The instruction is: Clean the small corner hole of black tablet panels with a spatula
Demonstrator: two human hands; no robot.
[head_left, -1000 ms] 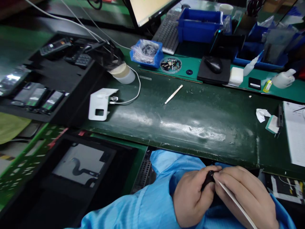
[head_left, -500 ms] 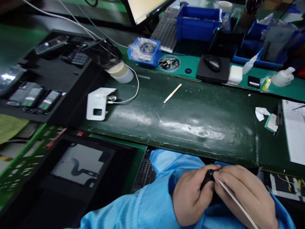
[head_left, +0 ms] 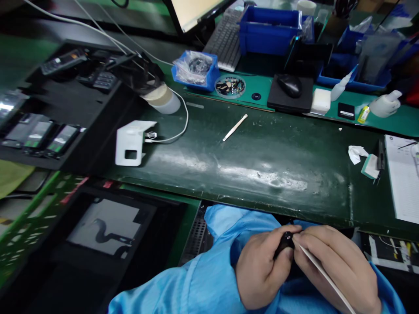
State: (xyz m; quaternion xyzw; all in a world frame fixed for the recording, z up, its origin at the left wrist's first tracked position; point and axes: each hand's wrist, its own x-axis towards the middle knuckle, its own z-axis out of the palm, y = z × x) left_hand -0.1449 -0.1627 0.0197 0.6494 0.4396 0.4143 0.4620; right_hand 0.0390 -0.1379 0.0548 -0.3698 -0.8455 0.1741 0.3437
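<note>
Close to my body, below the bench's front edge, my left hand (head_left: 262, 268) is closed round a small black part (head_left: 284, 244) with a little round detail at its end. Most of that part is hidden by the fingers. My right hand (head_left: 337, 261) pinches a thin white stick (head_left: 327, 279) whose tip is at or very near the black part; whether they touch I cannot tell. The stick's other end runs down out of view. Both hands are side by side, with blue sleeves round the wrists.
On the green bench (head_left: 196, 174) lie a pale wooden stick (head_left: 235, 127) and a white bracket (head_left: 129, 146) with a cable. Black foam trays (head_left: 75, 102) of devices stand left. Blue bins (head_left: 270, 37), a dish of small parts (head_left: 230, 86) and a mouse (head_left: 290, 85) line the back.
The bench and its objects have shifted slightly left in view, as the camera turned a little. Both hands keep almost the same pose on the black part and the white stick.
</note>
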